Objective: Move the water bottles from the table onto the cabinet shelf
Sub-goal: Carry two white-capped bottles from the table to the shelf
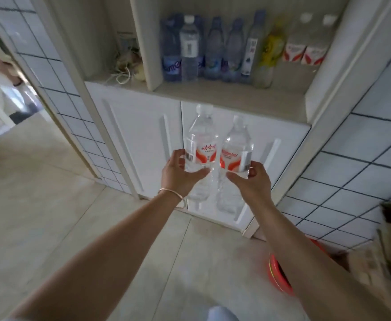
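Nearest the camera, two bare forearms reach forward over a pale tiled floor [50, 181], the left one wearing a thin bracelet [173, 195] at the wrist. An orange basin [280, 274] sits low on the right, partly hidden by the right arm. The left hand [178, 174] wraps its fingers and thumb around the lower half of one clear water bottle [201, 144], and the right hand [250, 179] grips a second bottle [236, 149] the same way; both bottles carry red-and-white labels, stand nearly upright with their caps tilted slightly away, and touch or nearly touch each other at the middle. They are held in the air in front of the white lower doors [143, 135] of the cabinet, below the level of the shelf [213, 96]. On that shelf stands a row of bottles [213, 49], blue-tinted ones on the left, a yellow-labelled one, and two red-labelled ones at the far right behind the row. The table is out of view. This looks like the carrying step, with the bottles brought up to the cabinet but not yet placed. The next move probably calls for lifting both bottles above the shelf edge and setting them down in the bare strip in front of the row without knocking it over.
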